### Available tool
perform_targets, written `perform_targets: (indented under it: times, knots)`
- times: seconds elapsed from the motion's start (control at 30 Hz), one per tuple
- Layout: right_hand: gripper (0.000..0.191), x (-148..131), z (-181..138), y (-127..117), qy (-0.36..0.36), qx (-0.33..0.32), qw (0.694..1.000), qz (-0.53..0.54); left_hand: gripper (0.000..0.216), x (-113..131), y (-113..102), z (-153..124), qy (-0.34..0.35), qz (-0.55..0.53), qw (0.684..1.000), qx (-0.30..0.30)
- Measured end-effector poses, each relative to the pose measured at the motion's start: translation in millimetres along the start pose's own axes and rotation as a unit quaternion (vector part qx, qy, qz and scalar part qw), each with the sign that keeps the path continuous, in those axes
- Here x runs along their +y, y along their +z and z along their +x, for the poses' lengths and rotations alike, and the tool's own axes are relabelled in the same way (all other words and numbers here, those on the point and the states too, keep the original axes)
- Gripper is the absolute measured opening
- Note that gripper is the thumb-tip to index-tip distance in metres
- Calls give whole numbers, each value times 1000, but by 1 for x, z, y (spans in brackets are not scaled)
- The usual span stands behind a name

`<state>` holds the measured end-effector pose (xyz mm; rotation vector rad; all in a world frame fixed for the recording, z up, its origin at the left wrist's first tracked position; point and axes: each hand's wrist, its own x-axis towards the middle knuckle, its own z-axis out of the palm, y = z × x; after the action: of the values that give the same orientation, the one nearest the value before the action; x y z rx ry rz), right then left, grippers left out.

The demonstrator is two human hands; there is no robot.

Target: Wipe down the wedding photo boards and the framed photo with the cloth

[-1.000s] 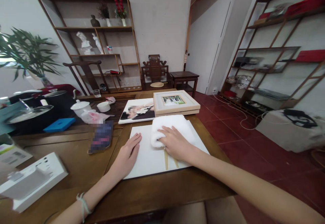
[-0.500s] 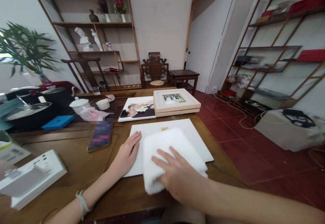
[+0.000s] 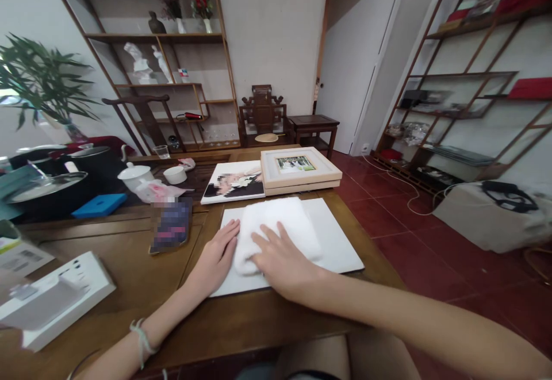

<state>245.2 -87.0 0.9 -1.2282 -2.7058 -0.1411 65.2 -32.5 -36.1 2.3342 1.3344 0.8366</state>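
White towel [image 3: 280,222] now farther up the board [image 3: 338,245], right hand [image 3: 282,262] pressing it, fingers spread, left hand [image 3: 215,256] flat, unmoved

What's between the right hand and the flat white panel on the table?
A folded white towel: the right hand lies flat on it, and it rests on the flat white panel. The head view shows this.

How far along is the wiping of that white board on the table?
Midway, it seems. The right hand presses a folded white towel on the white board; the left hand steadies its left edge. The bare part at the right looks clean, so perhaps done. The canvas print and framed photo behind lie untouched; whether they were wiped cannot be told.
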Motion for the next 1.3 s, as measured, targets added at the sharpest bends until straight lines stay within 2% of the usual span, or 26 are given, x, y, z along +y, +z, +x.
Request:
perform_targets:
  times: [0.13, 0.27, 0.37, 0.47, 0.53, 0.6, 0.7, 0.8, 0.9, 0.97, 1.07, 1.2, 1.3]
  knots:
    - [20, -31, -34, -9, -63, 6, 998, -4, 43, -2, 0, -1, 5, -3, 1000, -4]
    - [20, -32, -45, -12, -82, -15, 996, 8, 44, -2, 0, -1, 7, -2, 1000, -1]
    - [23, -10, -33, -8, -50, -6, 999, 11, 43, -1, 1, -1, -5, 2, 1000, 6]
    - [30, 13, -7, 0, 9, -8, 1000, 7, 42, 4, -1, -2, -20, -10, 999, 28]
    - [31, 19, 12, 3, 43, -13, 999, 0, 44, 7, -3, -3, -24, -32, 997, 59]
    - [31, 14, 26, 4, 46, -15, 999, -5, 46, 8, -6, -4, -27, -66, 993, 96]
    - [25, -5, 29, -1, -33, -6, 999, -3, 48, 9, -10, -5, -47, -131, 981, 132]
    - [20, -23, 12, -9, -131, 9, 991, 5, 50, 8, -12, -5, -75, -162, 973, 145]
    - [18, -24, -11, -17, -169, 7, 985, 27, 49, 8, -11, -4, -89, -161, 973, 138]
    - [18, -14, -19, -21, -150, -8, 988, 46, 46, 8, -9, -5, -84, -136, 980, 121]
    - [24, 11, -17, -23, -73, -25, 995, 68, 40, 9, -7, -5, -51, -75, 993, 74]
    - [24, 41, 5, -24, 27, -22, 995, 95, 32, 10, -7, -5, -15, -24, 999, 37]
    - [23, 51, 29, -24, 37, -18, 993, 107, 30, 11, -6, -4, 10, -11, 1000, 28]
